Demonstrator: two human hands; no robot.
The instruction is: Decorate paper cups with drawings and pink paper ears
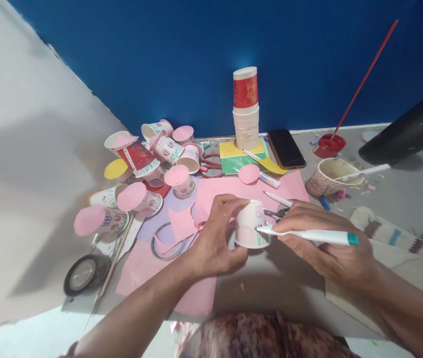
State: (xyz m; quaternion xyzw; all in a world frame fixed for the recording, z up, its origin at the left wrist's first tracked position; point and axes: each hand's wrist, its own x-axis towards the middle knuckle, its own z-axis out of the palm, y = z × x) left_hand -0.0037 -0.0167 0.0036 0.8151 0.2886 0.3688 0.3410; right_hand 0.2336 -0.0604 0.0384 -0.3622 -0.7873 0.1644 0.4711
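White paper forms the cup that we hold upside down in our left hand, fingers clenched around its side, thumb low and fingertips over its base. Our right hand grips a white marker with a teal end, its tip touching the cup's wall just right of our left thumb, where teal and pink marks already show. Beneath both hands lie pink paper sheets. Just beyond the marker hand sit scissors and a second white pen. Farther out past the cup stands a stack of paper cups, with a dark phone beside it. Left of our holding hand, decorated cups capped with pink discs lie scattered, and a tape roll sits nearer us.
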